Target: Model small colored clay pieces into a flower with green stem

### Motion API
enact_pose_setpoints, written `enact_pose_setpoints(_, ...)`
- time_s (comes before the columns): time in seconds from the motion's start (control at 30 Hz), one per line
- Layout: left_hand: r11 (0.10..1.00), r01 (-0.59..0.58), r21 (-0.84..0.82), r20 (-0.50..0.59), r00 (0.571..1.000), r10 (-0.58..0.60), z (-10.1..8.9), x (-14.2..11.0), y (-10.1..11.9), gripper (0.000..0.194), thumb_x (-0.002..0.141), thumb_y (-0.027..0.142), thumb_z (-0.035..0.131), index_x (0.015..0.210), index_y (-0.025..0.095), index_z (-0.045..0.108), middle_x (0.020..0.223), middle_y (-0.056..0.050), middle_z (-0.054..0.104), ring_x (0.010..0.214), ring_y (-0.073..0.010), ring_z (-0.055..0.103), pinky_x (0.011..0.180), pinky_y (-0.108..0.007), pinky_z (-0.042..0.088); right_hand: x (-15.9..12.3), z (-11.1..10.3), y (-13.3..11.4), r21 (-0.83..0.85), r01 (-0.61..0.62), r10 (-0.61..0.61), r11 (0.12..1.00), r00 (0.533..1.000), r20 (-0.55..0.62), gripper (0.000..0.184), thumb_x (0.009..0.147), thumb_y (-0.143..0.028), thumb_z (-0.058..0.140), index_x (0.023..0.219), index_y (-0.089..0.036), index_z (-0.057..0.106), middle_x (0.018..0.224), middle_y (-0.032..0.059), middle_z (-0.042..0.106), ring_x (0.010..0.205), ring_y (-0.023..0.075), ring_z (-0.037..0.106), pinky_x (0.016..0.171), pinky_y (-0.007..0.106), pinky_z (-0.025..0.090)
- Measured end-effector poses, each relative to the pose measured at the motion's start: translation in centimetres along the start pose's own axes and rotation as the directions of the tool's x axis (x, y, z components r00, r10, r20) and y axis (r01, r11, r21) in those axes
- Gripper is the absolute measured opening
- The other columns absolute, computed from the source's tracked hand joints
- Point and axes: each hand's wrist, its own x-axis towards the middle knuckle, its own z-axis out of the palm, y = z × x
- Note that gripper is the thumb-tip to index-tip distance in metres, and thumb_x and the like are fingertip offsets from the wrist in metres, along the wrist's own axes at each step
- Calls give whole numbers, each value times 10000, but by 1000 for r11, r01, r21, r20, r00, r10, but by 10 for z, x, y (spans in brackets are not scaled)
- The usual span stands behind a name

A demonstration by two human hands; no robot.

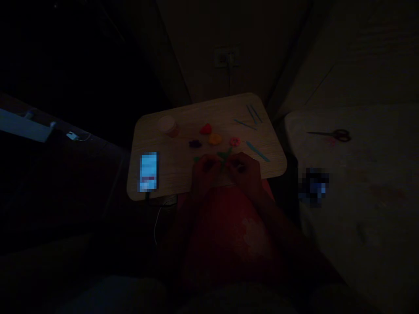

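Note:
The view is very dark. A small green modelling clay piece [225, 155], shaped like a stem with leaves, stands up between my hands over the near part of the small table [176, 174]. My left hand [207, 174] is closed, its fingertips pinching the green clay from the left. From the other side my right hand [247, 171] pinches it too, fingers curled. Another bit of green clay [196, 159] shows beside my left fingers. Just beyond lie a pink clay flower [235, 141], a yellow lump [215, 139], a red lump [206, 128] and a dark purple lump [195, 143].
Several thin blue modelling tools [258, 151] lie on the table's right side. A lidded tub [168, 125] stands at the back left, and a lit phone [148, 172] with a cable lies front left. Scissors [330, 134] rest on a pale surface at right.

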Motion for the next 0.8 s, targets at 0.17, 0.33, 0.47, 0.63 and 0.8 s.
enact_pose_setpoints(0.17,1000,-21,-5,5,1000,21,-1,-1,-2,165,780,321,808,797,198,701,821,-19,716,803,-171,661,767,-287,541,-1,1,0,-27,14,-14,1000,1000,-22,126,876,-337,735,930,-233,781,888,46,768,720,172,679,635,294,538)
enact_pose_setpoints(0.33,1000,-12,-9,-14,1000,11,0,0,-1,170,773,327,810,793,203,694,812,-17,707,779,-169,654,753,-292,543,-2,1,0,-33,40,-41,999,999,-28,85,872,-320,744,885,-242,775,869,36,760,696,164,677,605,283,530)
enact_pose_setpoints(0.47,1000,-7,1,-6,1000,7,0,-1,2,154,781,321,804,796,206,701,807,-16,709,789,-174,655,768,-299,548,-1,0,-2,-35,60,-60,998,998,-12,78,871,-313,744,895,-254,789,879,37,766,696,167,678,636,299,547)
enact_pose_setpoints(0.63,1000,-19,-5,6,1000,19,0,-1,3,178,770,340,813,790,206,698,821,-20,710,816,-181,666,788,-306,545,-1,2,-1,12,11,-11,1000,1000,-1,78,847,-313,753,876,-247,783,865,33,767,720,177,684,640,296,544)
enact_pose_setpoints(0.8,1000,-24,-14,8,1000,24,0,1,0,167,762,328,804,779,204,693,806,-20,716,792,-179,664,773,-303,543,0,3,0,66,-30,29,997,999,23,91,843,-315,731,852,-231,765,829,31,755,710,172,672,631,284,527)
